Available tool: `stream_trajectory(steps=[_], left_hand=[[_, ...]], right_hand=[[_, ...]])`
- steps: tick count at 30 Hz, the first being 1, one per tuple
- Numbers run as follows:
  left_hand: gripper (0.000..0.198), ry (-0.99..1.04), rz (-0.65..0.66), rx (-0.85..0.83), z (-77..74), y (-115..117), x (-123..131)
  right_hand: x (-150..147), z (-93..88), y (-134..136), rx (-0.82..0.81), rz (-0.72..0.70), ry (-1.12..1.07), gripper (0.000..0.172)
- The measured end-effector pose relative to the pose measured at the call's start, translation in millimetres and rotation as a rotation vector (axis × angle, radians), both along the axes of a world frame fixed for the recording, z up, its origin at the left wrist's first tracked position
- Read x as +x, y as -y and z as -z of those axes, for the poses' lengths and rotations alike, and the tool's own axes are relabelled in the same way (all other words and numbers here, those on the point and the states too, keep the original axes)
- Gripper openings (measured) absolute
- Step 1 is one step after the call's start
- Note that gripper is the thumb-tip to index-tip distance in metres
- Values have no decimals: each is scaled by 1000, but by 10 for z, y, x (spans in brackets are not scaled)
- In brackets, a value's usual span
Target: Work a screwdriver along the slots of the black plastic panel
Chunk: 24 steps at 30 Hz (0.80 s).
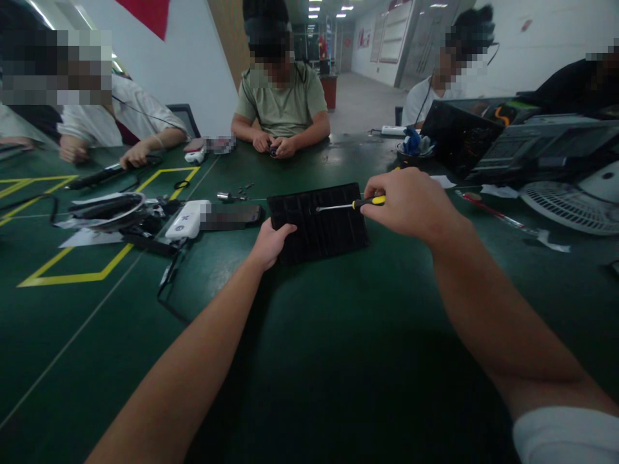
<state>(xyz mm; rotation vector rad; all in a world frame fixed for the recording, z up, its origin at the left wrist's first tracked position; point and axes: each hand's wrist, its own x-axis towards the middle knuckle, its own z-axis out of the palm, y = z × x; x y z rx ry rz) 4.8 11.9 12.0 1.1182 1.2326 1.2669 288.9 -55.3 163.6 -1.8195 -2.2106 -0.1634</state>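
on the left part of the green worktop (338, 361), yellow tape lines (62, 280) frame a clutter of dark parts and cables. just right of the clutter lies a white device (186, 221), with a dark phone (232, 216) just beside it. small metal parts (232, 193) lie behind the phone.

at centre, the left grip (271, 245) is clenched on the near-left corner of the black panel (319, 232), thumb on top. the panel lies flat on the worktop. its long axis runs left to right, turned slightly so that the right end sits farther away.

the screwdriver (351, 205) is over the panel's far half. its long axis runs nearly left to right, almost parallel to the panel's long edge. the metal tip points left and slightly down toward the panel surface; whether it touches cannot be told. the yellow-and-black handle points right.

the right grip (411, 203) is clenched around the screwdriver handle, above the panel's far-right corner.

further right, a red-handled tool (488, 209) lies on the worktop, well apart from the panel. a white fan grille (570, 206) sits near the right edge. co-workers' hands rest at the far side.
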Motion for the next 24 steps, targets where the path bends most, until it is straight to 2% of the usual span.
stream_trajectory(steps=[11,18,24], left_hand=[[42,3,2,-4,-48,33,14],[41,6,-9,-4,-41,24,16],[40,2,-7,1,-42,28,18]], right_hand=[[-40,5,30,-73,-11,16,30],[-47,67,-12,-80,-16,-2,24],[0,11,8,-46,-39,-15,21]])
